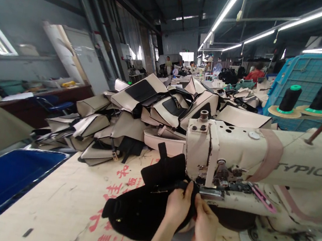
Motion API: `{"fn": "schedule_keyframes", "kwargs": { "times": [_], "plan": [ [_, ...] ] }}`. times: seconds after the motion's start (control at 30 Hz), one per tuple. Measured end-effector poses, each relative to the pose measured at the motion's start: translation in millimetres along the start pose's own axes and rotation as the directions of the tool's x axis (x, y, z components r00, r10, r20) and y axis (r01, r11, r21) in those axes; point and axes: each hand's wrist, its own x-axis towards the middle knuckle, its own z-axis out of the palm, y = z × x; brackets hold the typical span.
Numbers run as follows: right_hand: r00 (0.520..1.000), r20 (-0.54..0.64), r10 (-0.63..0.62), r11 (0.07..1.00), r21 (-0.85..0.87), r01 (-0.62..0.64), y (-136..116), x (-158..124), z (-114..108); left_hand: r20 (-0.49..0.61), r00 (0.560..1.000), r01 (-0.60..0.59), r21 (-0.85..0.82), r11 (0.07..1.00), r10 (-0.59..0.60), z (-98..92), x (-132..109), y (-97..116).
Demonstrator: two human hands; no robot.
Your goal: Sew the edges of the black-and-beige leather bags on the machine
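A black bag (142, 213), with a dark flap and strap at its far side, lies at the head of a sewing machine (232, 146). My left hand (178, 202) grips the bag's edge close to the needle area, thumb on top. Right beside it, my right hand (205, 222) has its fingers closed on the same edge, just in front of the machine's arm. The needle and the spot being held are hidden by the hands and the machine head. Pink-handled snips (264, 198) rest on the machine bed to the right.
Beige bags with black trim (140, 93) are heaped behind the wooden table (56, 201). A blue bin (11, 179) stands at the left. Black thread spools (289, 99) sit above the machine, before a blue crate (317, 74). People are at work far back.
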Motion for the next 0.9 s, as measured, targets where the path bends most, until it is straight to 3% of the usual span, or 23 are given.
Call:
{"fn": "schedule_keyframes", "kwargs": {
  "times": [0.23, 0.47, 0.9],
  "plan": [
    [0.992, 0.089, 0.094, 0.996, -0.008, -0.093, -11, 1, -5, -0.017, 0.999, 0.041, 0.143, 0.989, -0.039, 0.6, -1, 2],
    [0.988, 0.151, 0.039, 0.99, -0.139, -0.018, -23, 4, -1, -0.015, 0.997, 0.071, 0.176, 0.982, -0.069, -2.2, 4, 2],
    [0.992, 0.123, -0.012, 0.981, -0.192, 0.036, -25, 7, -2, -0.041, 0.997, 0.07, 0.172, 0.983, -0.064, 2.6, 4, -3]
  ]
}}
